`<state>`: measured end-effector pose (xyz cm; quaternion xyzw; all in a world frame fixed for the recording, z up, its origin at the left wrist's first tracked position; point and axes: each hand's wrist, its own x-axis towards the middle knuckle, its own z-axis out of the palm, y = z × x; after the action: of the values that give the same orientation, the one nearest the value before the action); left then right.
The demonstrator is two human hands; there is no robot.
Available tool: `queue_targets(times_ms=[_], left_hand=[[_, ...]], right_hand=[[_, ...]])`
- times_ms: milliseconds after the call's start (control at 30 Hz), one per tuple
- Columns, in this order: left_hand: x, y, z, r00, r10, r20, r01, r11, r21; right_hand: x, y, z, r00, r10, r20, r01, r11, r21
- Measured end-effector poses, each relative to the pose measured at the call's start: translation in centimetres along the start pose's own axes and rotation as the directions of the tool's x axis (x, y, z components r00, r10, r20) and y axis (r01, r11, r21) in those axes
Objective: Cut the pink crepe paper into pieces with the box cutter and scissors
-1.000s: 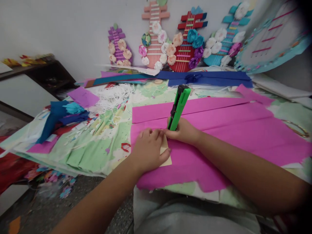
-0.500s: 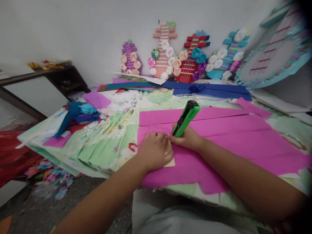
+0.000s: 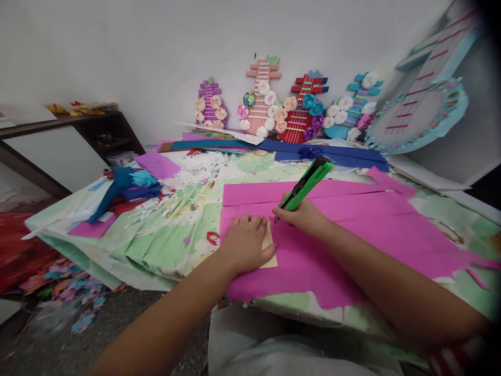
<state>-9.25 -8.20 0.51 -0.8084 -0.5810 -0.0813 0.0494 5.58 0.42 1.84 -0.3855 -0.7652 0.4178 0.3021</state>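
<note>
Pink sheet (image 3: 376, 216), right grip (image 3: 309, 219) clasping green cutter (image 3: 307, 185), left hand (image 3: 246, 243) flat over card (image 3: 270, 259), string (image 3: 201, 167) beyond

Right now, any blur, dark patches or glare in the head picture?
Head view: soft overall; right corners fall to black; light is fairly even, with no strong glare on the pink sheet; the green cutter reads clearly.

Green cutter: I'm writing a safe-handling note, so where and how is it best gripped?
Hold the green cutter low on its body, probably from the right, as the right hand does: it leans up rightward, its tip end points down to the pink sheet, and the left hand lies to the left.
</note>
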Motion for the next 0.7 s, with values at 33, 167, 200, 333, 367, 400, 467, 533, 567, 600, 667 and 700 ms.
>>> queue_targets(times_ms=[33,167,200,333,367,400,467,533,567,600,667,700], left_hand=[[0.0,0.0,0.0,1.0,0.003,0.001,-0.003,1.0,0.0],[0.1,0.0,0.1,1.0,0.006,-0.005,-0.006,1.0,0.003],[0.1,0.0,0.2,1.0,0.003,-0.006,-0.003,1.0,0.005],[0.1,-0.2,0.4,1.0,0.005,0.009,-0.005,1.0,0.003],[0.1,-0.2,0.4,1.0,0.002,0.016,-0.002,1.0,0.002],[0.1,-0.2,0.4,1.0,-0.002,0.024,0.002,1.0,0.0],[0.1,-0.2,0.4,0.999,-0.009,0.034,0.01,1.0,-0.008],[0.1,-0.3,0.3,0.999,-0.006,0.038,0.007,1.0,-0.018],[0.1,-0.3,0.3,0.999,-0.003,0.04,0.004,1.0,-0.02],[0.1,-0.3,0.3,0.999,0.0,0.042,0.001,1.0,-0.021],[0.0,-0.2,0.3,0.999,0.003,0.046,-0.002,1.0,-0.018],[0.0,-0.2,0.2,0.999,0.002,0.047,-0.001,1.0,-0.015]], right_hand=[[-0.1,-0.3,0.1,1.0,0.025,-0.008,-0.025,1.0,0.005],[-1.0,-0.4,1.2,0.993,0.066,-0.101,-0.062,0.997,0.042],[-1.3,-0.2,1.5,0.989,0.053,-0.14,-0.047,0.998,0.045],[-2.1,0.6,2.1,0.985,-0.034,-0.171,0.043,0.998,0.048],[-2.2,0.7,2.2,0.984,-0.043,-0.171,0.05,0.998,0.037],[-2.3,0.8,2.1,0.983,-0.041,-0.18,0.046,0.999,0.021],[-2.4,0.7,2.1,0.976,-0.029,-0.216,0.027,1.0,-0.014],[-2.4,0.6,2.1,0.974,-0.023,-0.227,0.015,0.999,-0.041],[-2.4,0.5,2.1,0.975,-0.027,-0.22,0.016,0.998,-0.053],[-2.4,0.4,2.2,0.977,-0.033,-0.211,0.02,0.998,-0.062],[-2.3,0.3,2.2,0.98,-0.042,-0.194,0.027,0.997,-0.078],[-2.3,0.3,2.2,0.98,-0.047,-0.192,0.032,0.996,-0.083]])
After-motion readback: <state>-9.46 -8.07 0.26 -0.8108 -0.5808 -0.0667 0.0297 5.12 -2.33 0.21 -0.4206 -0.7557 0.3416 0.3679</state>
